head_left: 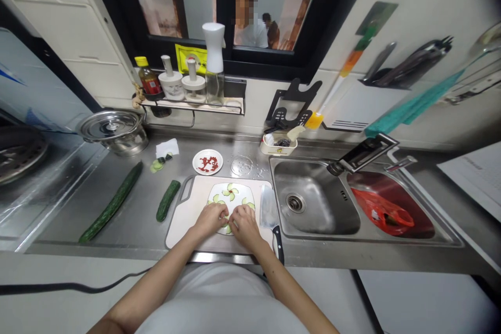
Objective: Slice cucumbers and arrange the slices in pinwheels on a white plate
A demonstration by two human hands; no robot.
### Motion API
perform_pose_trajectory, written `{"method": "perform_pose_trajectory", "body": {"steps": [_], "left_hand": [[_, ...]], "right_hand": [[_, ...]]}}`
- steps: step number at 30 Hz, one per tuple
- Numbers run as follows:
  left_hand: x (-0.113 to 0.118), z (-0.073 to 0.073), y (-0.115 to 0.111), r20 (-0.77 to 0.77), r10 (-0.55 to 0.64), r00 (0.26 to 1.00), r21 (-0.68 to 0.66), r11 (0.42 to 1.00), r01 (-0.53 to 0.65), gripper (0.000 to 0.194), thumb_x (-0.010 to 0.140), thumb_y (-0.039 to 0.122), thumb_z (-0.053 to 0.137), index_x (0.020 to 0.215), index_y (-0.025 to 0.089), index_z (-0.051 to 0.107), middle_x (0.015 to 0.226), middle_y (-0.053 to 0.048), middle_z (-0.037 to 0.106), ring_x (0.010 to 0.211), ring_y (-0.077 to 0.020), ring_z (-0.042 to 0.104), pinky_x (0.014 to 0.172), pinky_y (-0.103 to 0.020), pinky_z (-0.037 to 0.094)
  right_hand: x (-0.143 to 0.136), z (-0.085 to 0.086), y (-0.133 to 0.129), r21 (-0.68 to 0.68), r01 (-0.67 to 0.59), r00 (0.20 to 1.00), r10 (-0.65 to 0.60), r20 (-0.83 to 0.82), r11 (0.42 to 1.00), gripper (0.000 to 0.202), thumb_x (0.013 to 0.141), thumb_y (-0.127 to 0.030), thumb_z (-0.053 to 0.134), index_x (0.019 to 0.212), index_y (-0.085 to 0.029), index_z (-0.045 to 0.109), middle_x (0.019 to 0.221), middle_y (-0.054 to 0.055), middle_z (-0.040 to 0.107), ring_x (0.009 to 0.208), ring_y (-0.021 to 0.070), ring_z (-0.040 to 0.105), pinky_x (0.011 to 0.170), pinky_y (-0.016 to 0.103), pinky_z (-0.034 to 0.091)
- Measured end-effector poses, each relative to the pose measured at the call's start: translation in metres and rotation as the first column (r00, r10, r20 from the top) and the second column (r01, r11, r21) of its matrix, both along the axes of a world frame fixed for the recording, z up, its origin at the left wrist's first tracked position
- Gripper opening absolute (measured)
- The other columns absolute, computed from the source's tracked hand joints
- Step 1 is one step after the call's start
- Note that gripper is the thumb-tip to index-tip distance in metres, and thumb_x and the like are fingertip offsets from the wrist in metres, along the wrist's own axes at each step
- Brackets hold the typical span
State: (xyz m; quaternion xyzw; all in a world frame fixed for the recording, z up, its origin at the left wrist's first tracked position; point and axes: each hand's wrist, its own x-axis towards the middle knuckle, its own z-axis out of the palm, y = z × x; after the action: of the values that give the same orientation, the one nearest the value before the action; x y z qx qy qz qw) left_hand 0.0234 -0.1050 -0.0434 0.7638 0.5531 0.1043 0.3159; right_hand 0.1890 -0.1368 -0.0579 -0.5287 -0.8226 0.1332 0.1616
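Observation:
A square white plate [238, 194] rests on a pale cutting board [188, 224]. Thin cucumber slices [230, 192] form a small flower at its far side, with a red bit in the centre. More slices lie near the left and right edges. Over the near part of the plate, my left hand [212, 219] and my right hand [243, 223] meet with bent, closed fingers. Both pinch at cucumber slices [227, 228] there, which my fingers partly hide. A knife [269, 209] with a black handle lies along the board's right side, its handle past the near edge.
Left of the board are a short cucumber piece [168, 201], a long cucumber [111, 203] and scraps [157, 165]. Behind it, a small plate [207, 162] holds red pieces. A double sink [317, 198] with a faucet [364, 154] is right; a steel pot [117, 133] stands back left.

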Motion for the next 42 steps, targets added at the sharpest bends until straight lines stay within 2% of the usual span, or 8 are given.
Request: {"method": "perform_pose_trajectory", "body": {"steps": [13,19,23,28,38,42], "left_hand": [[0.001,0.001,0.0,-0.003,-0.001,1.0,-0.022,1.0,0.001,0.007,0.071,0.018,0.061,0.078,0.02,0.063,0.077,-0.001,0.064,0.076,-0.0172,0.057,0.066,-0.025,0.035],[-0.004,0.0,0.002,0.062,0.032,0.998,-0.054,0.998,-0.028,0.009,0.071,0.017,0.062,0.08,0.02,0.064,0.076,0.001,0.066,0.075,-0.0155,0.058,0.067,-0.024,0.036],[-0.006,0.003,0.002,0.031,0.068,0.997,-0.038,0.997,-0.067,0.011,0.071,0.015,0.062,0.081,0.021,0.064,0.077,0.001,0.066,0.076,-0.0148,0.057,0.067,-0.024,0.035],[0.0,0.006,-0.002,-0.009,0.037,0.999,-0.035,0.999,-0.038,0.01,0.071,0.015,0.062,0.08,0.02,0.064,0.077,0.001,0.065,0.076,-0.0155,0.058,0.066,-0.024,0.035],[0.005,-0.004,0.0,-0.068,0.045,0.997,-0.039,0.998,-0.047,0.013,0.07,0.015,0.06,0.081,0.02,0.066,0.079,-0.001,0.065,0.08,-0.0173,0.058,0.07,-0.025,0.035],[0.006,-0.007,-0.001,-0.025,0.058,0.998,-0.019,0.998,-0.059,0.013,0.069,0.014,0.06,0.079,0.02,0.066,0.077,-0.001,0.065,0.078,-0.0168,0.058,0.069,-0.025,0.035]], "right_hand": [[0.0,0.0,0.0,-0.005,-0.002,1.0,0.002,0.01,1.0,0.01,0.084,-0.018,0.054,0.081,-0.02,0.063,0.091,0.005,0.052,0.093,0.0213,0.04,0.084,0.036,0.031],[0.003,0.004,0.003,0.003,0.038,0.999,-0.038,-0.014,0.999,0.009,0.084,-0.02,0.056,0.08,-0.02,0.063,0.092,0.005,0.052,0.092,0.0205,0.04,0.084,0.035,0.031],[0.005,0.005,0.006,0.0,0.058,0.998,-0.058,-0.028,0.998,0.007,0.084,-0.022,0.057,0.081,-0.019,0.063,0.093,0.005,0.053,0.092,0.0203,0.04,0.084,0.034,0.03],[0.0,-0.001,0.005,0.01,0.036,0.999,-0.036,0.014,0.999,0.008,0.084,-0.021,0.057,0.08,-0.02,0.063,0.091,0.005,0.052,0.091,0.0207,0.039,0.083,0.035,0.03],[-0.001,-0.004,0.004,0.031,0.033,0.999,-0.033,0.017,0.999,0.009,0.084,-0.019,0.055,0.077,-0.019,0.06,0.089,0.005,0.052,0.09,0.0203,0.04,0.079,0.034,0.031],[-0.001,-0.004,0.003,0.046,0.034,0.999,-0.034,-0.008,0.998,0.011,0.084,-0.018,0.053,0.076,-0.019,0.059,0.088,0.005,0.052,0.09,0.0203,0.041,0.079,0.034,0.031]]}}
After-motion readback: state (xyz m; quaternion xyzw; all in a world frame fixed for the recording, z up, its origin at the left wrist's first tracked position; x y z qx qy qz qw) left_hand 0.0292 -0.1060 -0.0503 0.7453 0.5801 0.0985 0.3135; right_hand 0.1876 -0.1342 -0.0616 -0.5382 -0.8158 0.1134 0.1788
